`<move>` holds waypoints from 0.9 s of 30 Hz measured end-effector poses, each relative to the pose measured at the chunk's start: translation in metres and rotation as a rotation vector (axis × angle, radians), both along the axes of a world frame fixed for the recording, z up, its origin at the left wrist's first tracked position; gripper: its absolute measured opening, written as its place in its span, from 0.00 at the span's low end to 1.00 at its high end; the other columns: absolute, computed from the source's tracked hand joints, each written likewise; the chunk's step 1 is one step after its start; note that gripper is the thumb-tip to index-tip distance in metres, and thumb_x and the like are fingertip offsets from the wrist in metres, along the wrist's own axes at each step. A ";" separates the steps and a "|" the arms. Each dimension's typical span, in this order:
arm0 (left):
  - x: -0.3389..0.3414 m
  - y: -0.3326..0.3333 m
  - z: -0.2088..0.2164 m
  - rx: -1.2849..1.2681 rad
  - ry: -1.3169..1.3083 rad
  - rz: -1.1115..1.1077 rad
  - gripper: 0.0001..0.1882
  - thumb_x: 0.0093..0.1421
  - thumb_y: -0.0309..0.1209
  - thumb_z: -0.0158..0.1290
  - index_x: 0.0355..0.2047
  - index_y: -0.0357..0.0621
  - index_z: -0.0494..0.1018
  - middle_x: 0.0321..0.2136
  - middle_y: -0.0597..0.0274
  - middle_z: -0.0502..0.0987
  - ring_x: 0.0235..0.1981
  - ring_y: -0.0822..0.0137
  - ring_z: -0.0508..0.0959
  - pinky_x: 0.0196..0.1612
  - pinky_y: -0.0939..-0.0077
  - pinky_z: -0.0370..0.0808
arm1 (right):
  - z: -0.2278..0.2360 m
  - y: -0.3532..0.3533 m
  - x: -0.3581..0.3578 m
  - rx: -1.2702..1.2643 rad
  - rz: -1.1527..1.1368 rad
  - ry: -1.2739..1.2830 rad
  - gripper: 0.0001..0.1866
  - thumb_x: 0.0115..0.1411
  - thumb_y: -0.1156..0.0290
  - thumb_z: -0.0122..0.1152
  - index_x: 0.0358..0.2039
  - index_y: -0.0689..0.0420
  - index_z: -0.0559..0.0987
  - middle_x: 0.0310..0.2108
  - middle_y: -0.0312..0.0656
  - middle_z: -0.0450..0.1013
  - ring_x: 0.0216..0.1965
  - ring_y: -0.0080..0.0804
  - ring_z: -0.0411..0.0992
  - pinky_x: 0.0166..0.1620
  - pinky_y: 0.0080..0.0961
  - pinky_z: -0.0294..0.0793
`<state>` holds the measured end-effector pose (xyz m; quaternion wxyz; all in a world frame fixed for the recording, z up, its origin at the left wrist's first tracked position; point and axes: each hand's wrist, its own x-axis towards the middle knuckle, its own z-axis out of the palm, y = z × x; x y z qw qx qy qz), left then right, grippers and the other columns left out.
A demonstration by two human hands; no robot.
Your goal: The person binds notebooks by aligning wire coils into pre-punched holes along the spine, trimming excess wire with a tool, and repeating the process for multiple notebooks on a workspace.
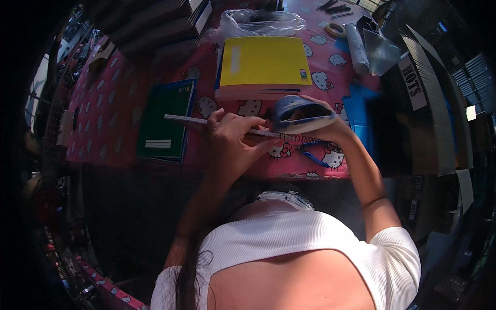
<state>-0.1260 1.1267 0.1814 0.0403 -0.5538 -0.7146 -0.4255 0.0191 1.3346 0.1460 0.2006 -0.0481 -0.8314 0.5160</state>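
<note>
My left hand [232,134] is closed on a thin white strip-like edge [183,119], which looks like a notebook seen edge-on. From its right end a dark wire coil [305,138] runs toward my right hand [336,126]. My right hand is closed around a blue and white rounded thing [302,121] with a dark middle, blurred, its kind unclear. Just below the coil lies a blue-handled hand tool [315,157], probably pliers. A green notebook [163,121] rests on blue ones left of my hands. Beyond them stands a stack of notebooks with a yellow cover [266,62] on top.
The table has a pink cartoon-patterned cover [98,111]. Tall dark stacks [150,26] rise at the back left. Clear plastic wrap [263,23], a tape roll [336,29] and a plastic roll [356,49] lie at the back. An open cardboard box [429,108] stands right, near blue covers [360,116].
</note>
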 end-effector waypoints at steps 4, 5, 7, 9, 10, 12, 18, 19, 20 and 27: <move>-0.009 -0.003 0.005 0.064 -0.046 0.023 0.17 0.40 0.39 0.69 0.29 0.47 0.77 0.25 0.68 0.78 0.32 0.64 0.77 0.51 0.61 0.63 | -0.007 0.023 -0.002 0.101 -0.039 -0.057 0.35 0.38 0.75 0.74 0.50 0.60 0.72 0.42 0.43 0.75 0.45 0.31 0.74 0.49 0.28 0.71; -0.010 -0.004 0.005 0.040 -0.068 0.022 0.16 0.40 0.36 0.69 0.28 0.46 0.77 0.25 0.66 0.78 0.32 0.64 0.77 0.50 0.64 0.64 | 0.005 0.011 -0.001 -0.193 0.090 0.165 0.36 0.38 0.75 0.74 0.50 0.60 0.72 0.42 0.45 0.75 0.45 0.32 0.74 0.49 0.28 0.71; -0.013 -0.006 0.001 0.026 -0.095 0.017 0.16 0.40 0.33 0.70 0.28 0.45 0.77 0.26 0.65 0.78 0.32 0.64 0.77 0.49 0.67 0.64 | 0.020 -0.004 -0.010 -0.013 0.037 -0.161 0.35 0.37 0.73 0.75 0.49 0.57 0.73 0.39 0.43 0.76 0.44 0.32 0.74 0.49 0.28 0.71; -0.020 -0.009 -0.002 0.046 -0.014 -0.046 0.15 0.39 0.32 0.66 0.28 0.45 0.77 0.25 0.63 0.78 0.34 0.61 0.77 0.49 0.65 0.65 | 0.011 0.014 -0.014 0.180 -0.145 -0.166 0.33 0.37 0.73 0.74 0.48 0.58 0.74 0.39 0.44 0.76 0.43 0.35 0.75 0.48 0.27 0.71; -0.024 -0.007 -0.003 0.062 -0.013 -0.020 0.15 0.39 0.32 0.66 0.28 0.45 0.77 0.25 0.63 0.78 0.34 0.61 0.77 0.49 0.65 0.65 | 0.011 0.021 -0.014 0.198 -0.120 -0.162 0.33 0.37 0.73 0.74 0.48 0.58 0.74 0.39 0.44 0.76 0.43 0.35 0.75 0.48 0.27 0.71; -0.022 -0.010 -0.006 0.060 -0.001 -0.009 0.15 0.39 0.32 0.66 0.28 0.46 0.77 0.25 0.63 0.78 0.35 0.61 0.77 0.52 0.63 0.63 | 0.006 0.021 -0.001 0.338 0.118 0.235 0.31 0.38 0.73 0.74 0.46 0.59 0.75 0.39 0.48 0.76 0.42 0.38 0.76 0.45 0.28 0.72; -0.027 -0.017 -0.011 -0.026 0.166 0.193 0.16 0.39 0.38 0.67 0.30 0.52 0.78 0.35 0.72 0.78 0.46 0.65 0.73 0.60 0.39 0.47 | 0.019 -0.001 -0.020 0.176 -0.042 -0.044 0.31 0.38 0.73 0.72 0.46 0.61 0.74 0.38 0.44 0.76 0.42 0.33 0.74 0.47 0.28 0.71; -0.027 -0.019 -0.009 -0.033 0.166 0.186 0.16 0.39 0.38 0.67 0.30 0.52 0.78 0.35 0.72 0.78 0.46 0.65 0.73 0.60 0.39 0.47 | 0.016 -0.003 -0.021 0.099 0.012 -0.092 0.31 0.37 0.75 0.70 0.47 0.61 0.74 0.38 0.43 0.75 0.41 0.31 0.74 0.47 0.27 0.71; -0.028 -0.020 -0.005 -0.077 0.190 0.213 0.16 0.38 0.40 0.67 0.30 0.54 0.79 0.38 0.74 0.77 0.50 0.64 0.71 0.59 0.33 0.42 | 0.015 -0.002 -0.024 0.028 0.070 -0.146 0.32 0.36 0.76 0.69 0.47 0.62 0.73 0.39 0.42 0.75 0.41 0.30 0.73 0.47 0.26 0.71; -0.038 -0.025 -0.005 -0.158 0.137 0.318 0.19 0.36 0.46 0.69 0.30 0.60 0.80 0.42 0.78 0.77 0.57 0.61 0.66 0.57 0.23 0.33 | 0.023 -0.012 -0.040 0.161 0.037 -0.242 0.30 0.36 0.78 0.67 0.46 0.62 0.74 0.37 0.42 0.76 0.38 0.32 0.75 0.44 0.27 0.73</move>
